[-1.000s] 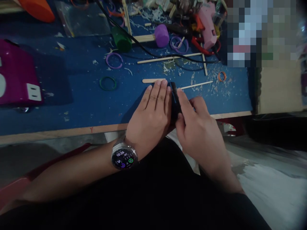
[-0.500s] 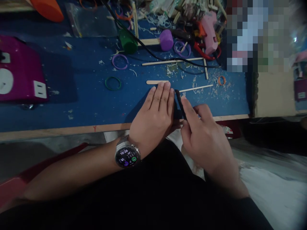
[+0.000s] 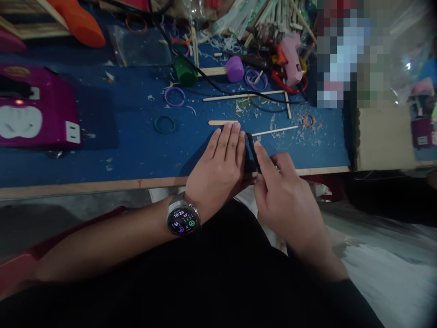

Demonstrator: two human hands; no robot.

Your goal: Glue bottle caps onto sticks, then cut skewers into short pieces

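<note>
My left hand (image 3: 221,166) lies flat on the blue tabletop (image 3: 136,155), fingers stretched out side by side. Its fingertips rest at the right part of a flat wooden craft stick (image 3: 218,122). Wrapped round a narrow black knife (image 3: 253,154), my right hand (image 3: 290,196) lays its index finger along the tool's top. The knife's far tip is at the left end of a thin round wooden stick (image 3: 276,130), just right of my left fingers. Whether that stick continues under my left hand is hidden.
A magenta power box (image 3: 51,109) stands left. Behind my hands lie a green cap (image 3: 185,71), a purple cap (image 3: 235,69), rubber rings, more sticks, and a pink glue gun (image 3: 290,59) with its black cord (image 3: 218,84). A cardboard box (image 3: 385,136) is at right; shavings are scattered about.
The camera view has shifted slightly, showing more of the table's far and left sides. Both hands keep nearly the same pose, with the knife still at the thin stick's end.
</note>
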